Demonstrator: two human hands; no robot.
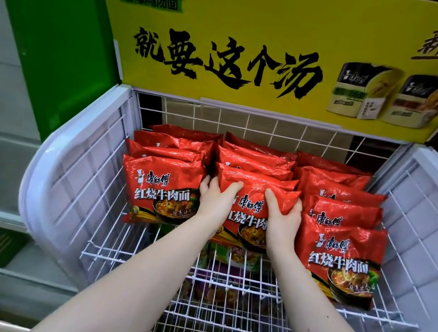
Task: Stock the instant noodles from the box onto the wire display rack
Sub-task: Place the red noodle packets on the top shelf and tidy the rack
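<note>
Forearms stretched forward; left hand (214,199) and right hand (282,219) curl over front noodle packet (252,198), middle row, rack (247,125) centre. Three rows: four, five, five packets

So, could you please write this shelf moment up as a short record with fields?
rack: white wire display rack, red noodle packs standing in three columns
sign: yellow sign above the rack
held pack: front pack of middle column, upright
left hand: left hand grips the pack's top left
right hand: right hand grips its top right
grip: fingers curl over the pack's top edge
below: other packs show through the wires, kind unclear
</note>
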